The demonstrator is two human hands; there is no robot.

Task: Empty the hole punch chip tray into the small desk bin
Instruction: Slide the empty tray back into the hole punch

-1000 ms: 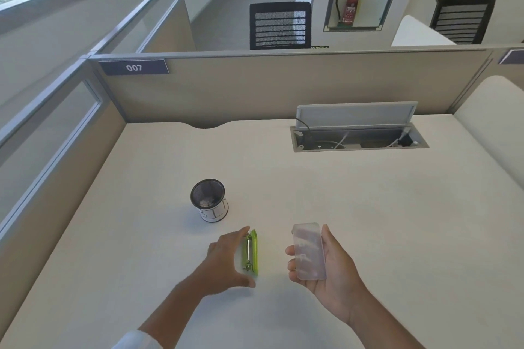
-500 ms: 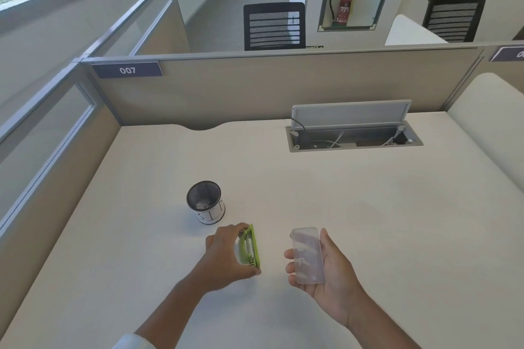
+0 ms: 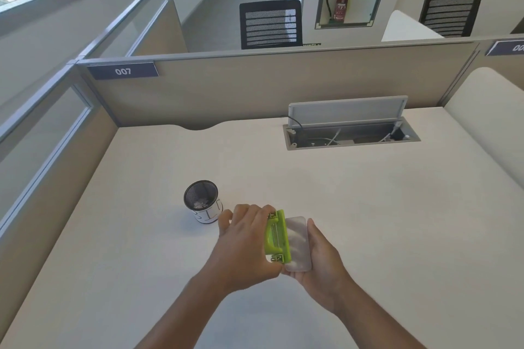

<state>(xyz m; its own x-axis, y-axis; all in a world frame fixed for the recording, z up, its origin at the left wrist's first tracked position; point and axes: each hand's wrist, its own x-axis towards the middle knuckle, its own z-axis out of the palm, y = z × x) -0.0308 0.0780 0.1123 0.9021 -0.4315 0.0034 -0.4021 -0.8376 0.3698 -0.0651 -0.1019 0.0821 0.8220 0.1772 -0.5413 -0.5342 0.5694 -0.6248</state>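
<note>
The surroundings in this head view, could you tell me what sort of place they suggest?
Most likely an open-plan office cubicle: a desk enclosed by partition panels with a number plate reading 007, a cable box set into the desktop, and mesh-backed office chairs beyond.

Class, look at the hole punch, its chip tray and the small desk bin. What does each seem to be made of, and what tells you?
Hole punch: likely moulded plastic, lime green and smooth, with small metal-looking hinges at its ends.
Chip tray: probably clear, slightly frosted plastic; the hand shows faintly through it.
Desk bin: seemingly black wire mesh, fine grid inside, with a white printed band around the base.
</note>
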